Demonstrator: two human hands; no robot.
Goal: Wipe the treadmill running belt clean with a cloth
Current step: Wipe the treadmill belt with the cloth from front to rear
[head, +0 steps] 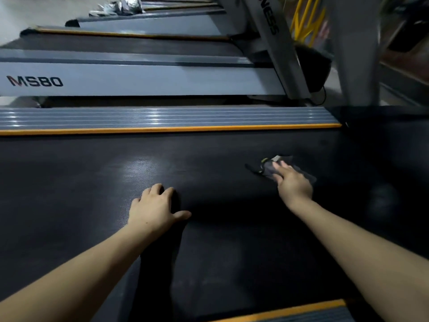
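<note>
Left hand: my left hand [155,206] lay flat, fingers spread, on the belt [209,240], frame centre.
Right hand: my right hand [293,182] pressed straight fingers onto the cloth [270,169].
Cloth: centre right, on belt.

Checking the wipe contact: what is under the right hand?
The dark cloth lies under the right hand, flat on the running belt. The belt beneath them is covered.

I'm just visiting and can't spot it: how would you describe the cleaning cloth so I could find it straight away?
Start at the wide black running belt between the orange-edged side rails. Toward its right, the person's right hand presses flat on the cloth. It is a small dark grey rag with a pale corner, the only loose thing on the belt; the left hand rests bare.
</note>
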